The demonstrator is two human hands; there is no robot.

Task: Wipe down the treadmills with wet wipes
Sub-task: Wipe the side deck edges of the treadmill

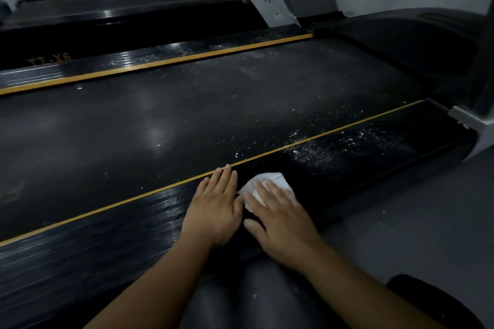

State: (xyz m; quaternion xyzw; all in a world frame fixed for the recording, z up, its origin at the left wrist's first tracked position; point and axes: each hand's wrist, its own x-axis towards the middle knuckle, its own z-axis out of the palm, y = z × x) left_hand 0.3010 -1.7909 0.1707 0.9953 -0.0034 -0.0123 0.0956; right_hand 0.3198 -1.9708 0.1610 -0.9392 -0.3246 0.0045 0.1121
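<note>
right hand [280, 211] | flat on wet wipe [270, 181] | near side rail [361, 152]

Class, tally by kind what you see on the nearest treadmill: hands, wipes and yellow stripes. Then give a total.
Hands: 2, left hand and right hand
Wipes: 1, the white wipe
Yellow stripes: 2, near stripe and far stripe
Total: 5

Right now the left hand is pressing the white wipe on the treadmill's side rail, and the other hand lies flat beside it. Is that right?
Not quite. The head view shows the right hand pressing the white wipe on the treadmill's side rail. The left hand is the one that lies flat beside it.
</note>
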